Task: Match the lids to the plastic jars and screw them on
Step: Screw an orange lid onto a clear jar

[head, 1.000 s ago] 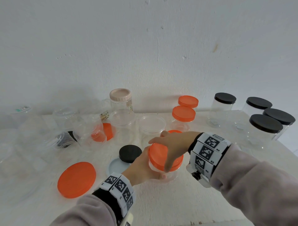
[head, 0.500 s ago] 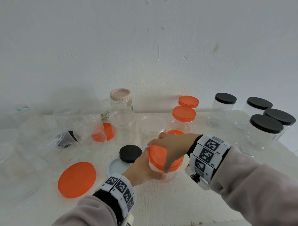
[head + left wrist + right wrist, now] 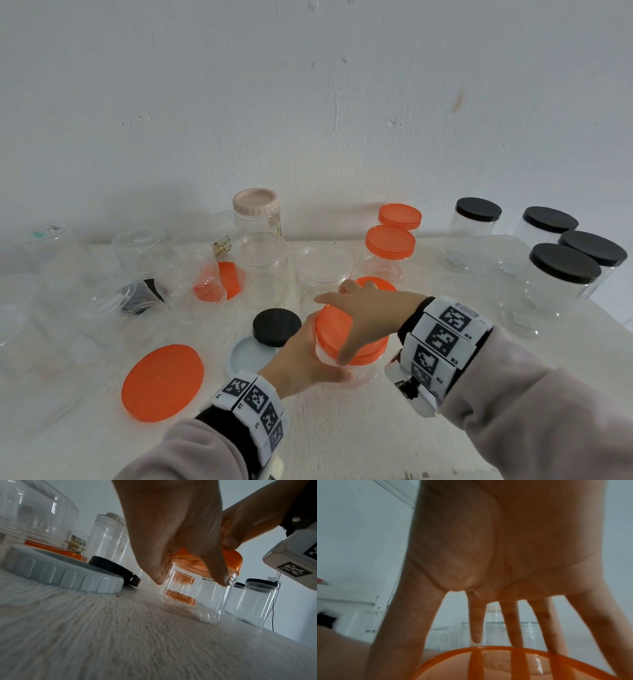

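Note:
A small clear plastic jar (image 3: 366,373) (image 3: 197,601) stands on the white table near the front middle, with an orange lid (image 3: 334,330) (image 3: 229,558) (image 3: 505,665) on its mouth. My left hand (image 3: 301,363) (image 3: 171,540) grips the jar's body from the left, thumb and fingers curled around it. From above, my right hand (image 3: 363,315) (image 3: 496,574) spans the orange lid, with spread fingers and thumb gripping its rim. Loose lids lie to the left: a large orange lid (image 3: 162,382), a black lid (image 3: 276,326) and a pale blue lid (image 3: 246,356) (image 3: 65,569).
Several open clear jars (image 3: 262,263) stand behind and to the left, one over an orange lid (image 3: 219,281). Orange-lidded jars (image 3: 390,246) sit behind the hands, a pink-lidded jar (image 3: 256,209) by the wall. Black-lidded jars (image 3: 561,270) crowd the right edge.
The right hand has turned slightly on the orange lid, its fingers shifting around the rim. The left hand keeps its hold on the jar in the same spot.

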